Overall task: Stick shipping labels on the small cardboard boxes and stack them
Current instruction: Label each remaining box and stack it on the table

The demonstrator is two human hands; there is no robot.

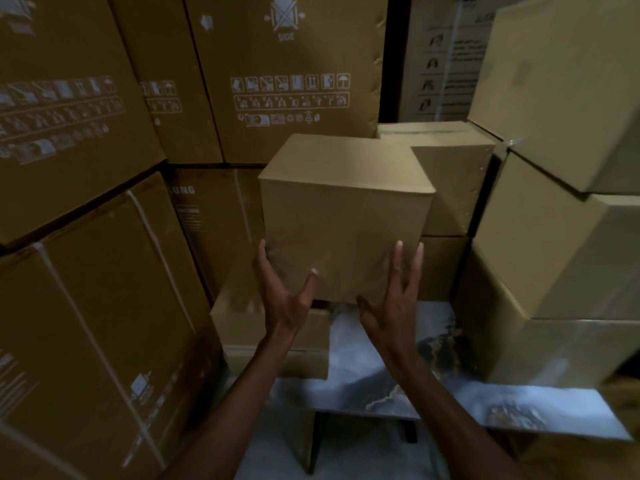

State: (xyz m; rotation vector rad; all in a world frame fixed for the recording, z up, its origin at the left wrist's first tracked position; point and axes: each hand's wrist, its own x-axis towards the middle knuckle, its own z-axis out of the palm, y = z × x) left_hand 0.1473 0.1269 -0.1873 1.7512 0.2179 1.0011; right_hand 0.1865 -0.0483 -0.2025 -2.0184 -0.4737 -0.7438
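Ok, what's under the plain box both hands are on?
Its left part sits on a lower cardboard box, its right overhangs the marbled table. The contact underneath is hidden.

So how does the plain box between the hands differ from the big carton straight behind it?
The plain box has bare faces with no print or label showing; the big carton carries white handling symbols. The plain box is smaller and stands nearer, with the left hand and right hand open against its front face; the big carton is part of the back wall of stacked cartons, untouched. Both are brown cardboard and closed.
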